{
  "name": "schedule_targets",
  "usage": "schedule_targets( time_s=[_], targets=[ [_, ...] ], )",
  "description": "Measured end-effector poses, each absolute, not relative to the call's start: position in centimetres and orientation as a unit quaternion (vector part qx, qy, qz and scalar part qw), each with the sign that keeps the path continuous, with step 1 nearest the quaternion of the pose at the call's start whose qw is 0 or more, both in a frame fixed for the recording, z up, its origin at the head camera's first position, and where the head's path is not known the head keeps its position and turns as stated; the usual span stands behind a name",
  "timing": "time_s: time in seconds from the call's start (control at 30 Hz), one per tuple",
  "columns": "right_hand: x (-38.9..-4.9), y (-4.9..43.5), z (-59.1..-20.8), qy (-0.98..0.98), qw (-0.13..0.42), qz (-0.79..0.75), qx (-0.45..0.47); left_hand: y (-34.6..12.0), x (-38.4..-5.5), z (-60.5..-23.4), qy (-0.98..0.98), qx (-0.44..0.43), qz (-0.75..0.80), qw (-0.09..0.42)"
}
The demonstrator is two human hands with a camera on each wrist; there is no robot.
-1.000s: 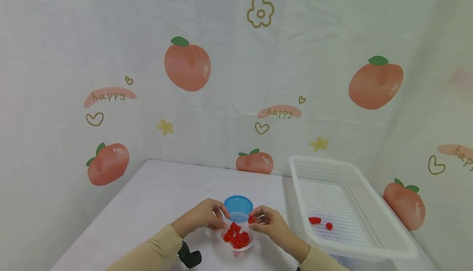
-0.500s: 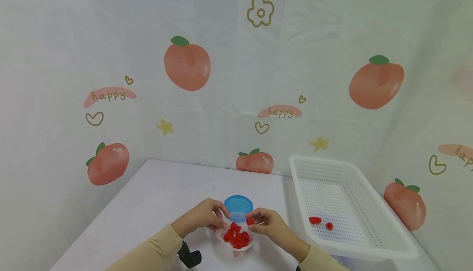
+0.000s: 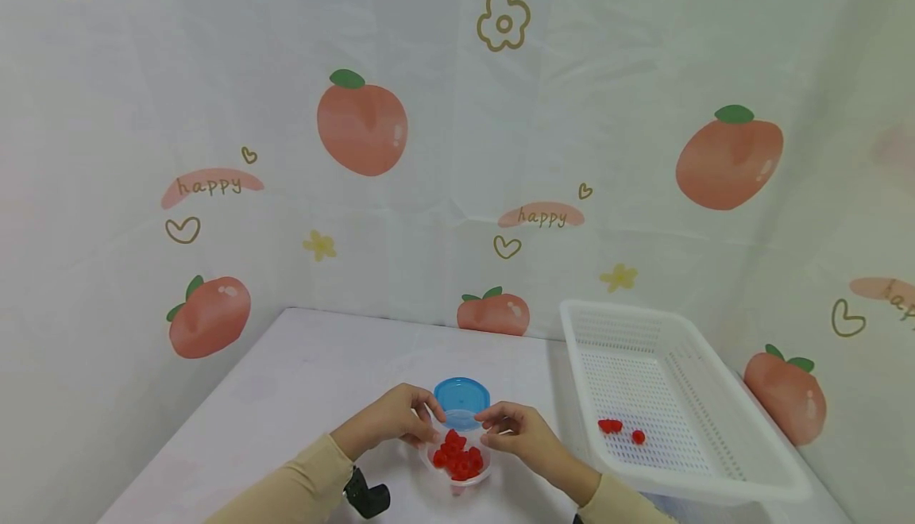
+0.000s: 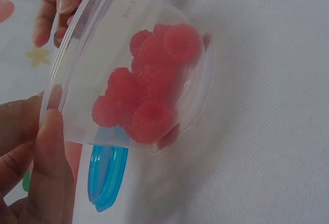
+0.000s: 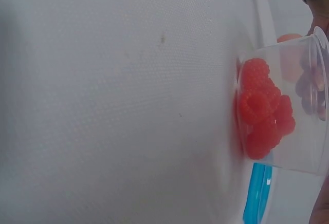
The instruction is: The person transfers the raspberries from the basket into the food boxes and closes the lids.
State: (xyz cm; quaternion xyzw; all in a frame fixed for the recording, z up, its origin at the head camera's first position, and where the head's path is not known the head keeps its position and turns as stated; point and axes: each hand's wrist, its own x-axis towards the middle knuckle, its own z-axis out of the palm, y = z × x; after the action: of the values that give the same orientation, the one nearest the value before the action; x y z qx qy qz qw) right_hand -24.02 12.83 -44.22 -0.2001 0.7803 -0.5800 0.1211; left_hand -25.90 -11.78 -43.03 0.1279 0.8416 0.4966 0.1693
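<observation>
A clear plastic tub (image 4: 90,47) stands on the white table, with several red raspberries (image 4: 154,67) at its bottom. At the tub's left side, the thumb and fingers of my left hand (image 3: 400,417) pinch the rim. My right hand (image 3: 525,435) hovers at the right rim, its fingers loosely bent and a gap between thumb and forefinger; no raspberry shows there. Just behind the tub lies a round blue lid (image 3: 461,394). In the right wrist view, the raspberries (image 5: 262,116) show through the tub wall, while most of the right hand falls outside that frame.
A white perforated plastic basket (image 3: 722,397) stands at the right, with a few raspberries (image 3: 610,426) lying near its left side. A black device (image 3: 367,498) sits by the left wrist. A patterned white cloth (image 3: 429,214) hangs behind the table.
The right hand moved slightly left to the tub with a raspberry pinched in its fingers, then let it go. The left hand has kept its hold on the rim.
</observation>
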Motion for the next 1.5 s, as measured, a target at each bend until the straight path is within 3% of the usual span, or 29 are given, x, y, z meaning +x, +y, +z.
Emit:
schedule_targets(
  time_s=[0.43, 0.8, 1.13, 1.5],
  targets=[
    [-24.3, 13.2, -43.5, 0.772, 0.149, -0.575, -0.226, -11.7, -25.9, -43.1, 0.843, 0.124, 0.495, 0.169],
    [-24.6, 15.6, -39.5, 0.765, 0.138, -0.565, -0.276, -11.8, -25.9, -43.2, 0.846, 0.12, 0.492, 0.168],
    [-27.4, 20.2, -36.4, 0.736, 0.002, -0.621, -0.27, -11.8, -26.1, -43.4, 0.845, 0.119, 0.493, 0.17],
    [-29.8, 26.6, -35.8, 0.673, -0.088, -0.701, -0.218, -11.7, -26.0, -43.3, 0.848, 0.117, 0.489, 0.168]
  ],
)
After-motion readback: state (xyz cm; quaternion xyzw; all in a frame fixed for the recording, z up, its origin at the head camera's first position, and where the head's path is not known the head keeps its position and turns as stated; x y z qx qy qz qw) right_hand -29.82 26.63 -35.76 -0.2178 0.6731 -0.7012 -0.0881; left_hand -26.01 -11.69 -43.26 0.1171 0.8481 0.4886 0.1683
